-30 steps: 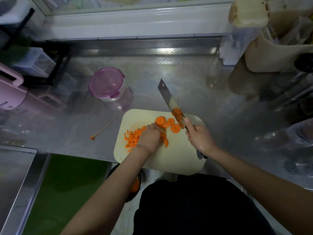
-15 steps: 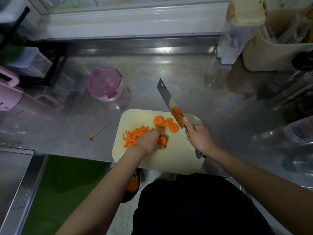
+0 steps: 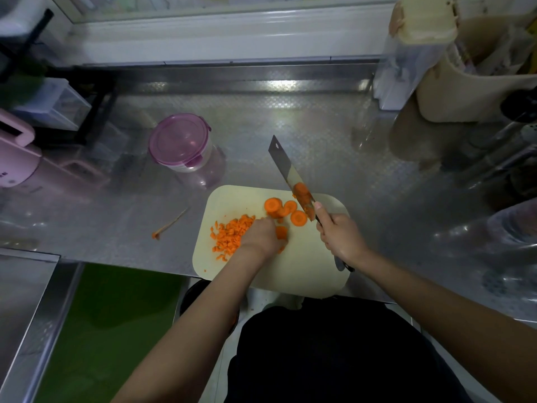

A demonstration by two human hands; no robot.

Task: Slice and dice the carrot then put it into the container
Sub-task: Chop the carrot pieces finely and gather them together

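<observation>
Carrot pieces lie on a cream cutting board (image 3: 290,271) at the near edge of the steel bench (image 3: 290,117); the board's near edge hangs a little over that edge. A wide stretch of patterned steel shows between the board's far edge and the bench's back rail. Off the board's far left corner, apart from it, stands the round container (image 3: 180,144) with its purple lid on. A thin carrot tail (image 3: 170,225) lies on the bench between the container and the board's left edge. A pink appliance (image 3: 14,152) sits at the bench's left end. A clear jug (image 3: 406,68) and a beige bin (image 3: 465,91) stand at the back right corner, well apart from the board.

Diced carrot (image 3: 229,237) is heaped on the board's left half, touching the outer side of the left hand (image 3: 258,237). A few carrot rounds (image 3: 298,218) lie near the far edge, just beyond that hand and just beside the cleaver (image 3: 283,167). The left hand lies knuckles up, its fingers bent down and gripping a carrot chunk (image 3: 281,231) that shows at the thumb side; blur hides the fingertips. The right hand (image 3: 341,237) is wrapped round the cleaver's handle, one digit pressed against the blade's heel. The blade is tilted so its flat face shows, its tip pointing far-left past the board's far edge, with carrot slices stuck to it. Both forearms reach in from the near edge.
</observation>
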